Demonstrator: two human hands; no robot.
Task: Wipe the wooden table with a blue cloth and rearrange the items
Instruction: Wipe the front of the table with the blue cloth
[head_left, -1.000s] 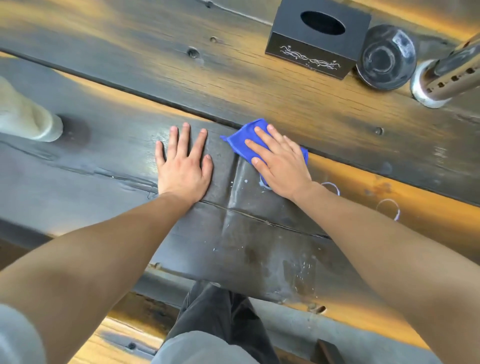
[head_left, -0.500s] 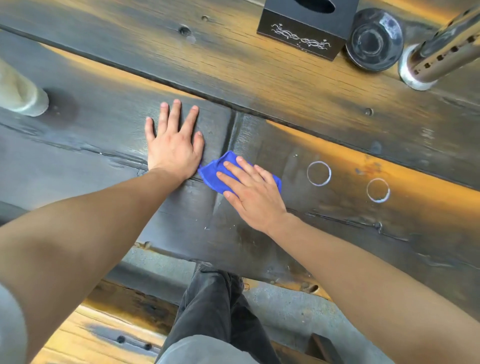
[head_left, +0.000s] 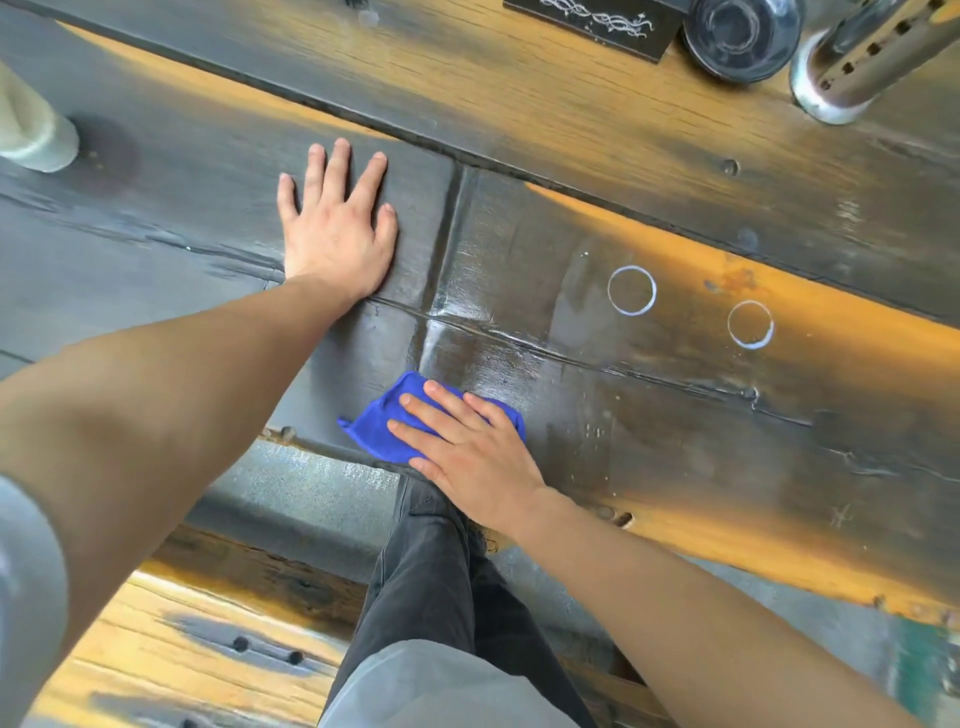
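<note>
A folded blue cloth (head_left: 382, 426) lies at the near edge of the dark wooden table (head_left: 597, 156). My right hand (head_left: 470, 452) presses flat on the cloth, fingers spread and pointing left, covering its right half. My left hand (head_left: 337, 228) rests palm down on the bare planks farther in, fingers apart, holding nothing. The wood to the right of the cloth shines wet. Two white ring marks (head_left: 631, 290) (head_left: 750, 324) show on the plank to the right.
At the far edge stand a black tissue box (head_left: 597, 21), a dark round dish (head_left: 740, 36) and a perforated metal cylinder (head_left: 852, 57). A pale cylinder (head_left: 31, 130) stands at far left. Below the table edge are my dark trousers (head_left: 441, 571) and a wooden bench (head_left: 182, 649).
My right hand has dragged the blue cloth toward me, from the middle plank to the table's near edge, leaving a wet streak. My left hand stays planted. The view has shifted downward.
</note>
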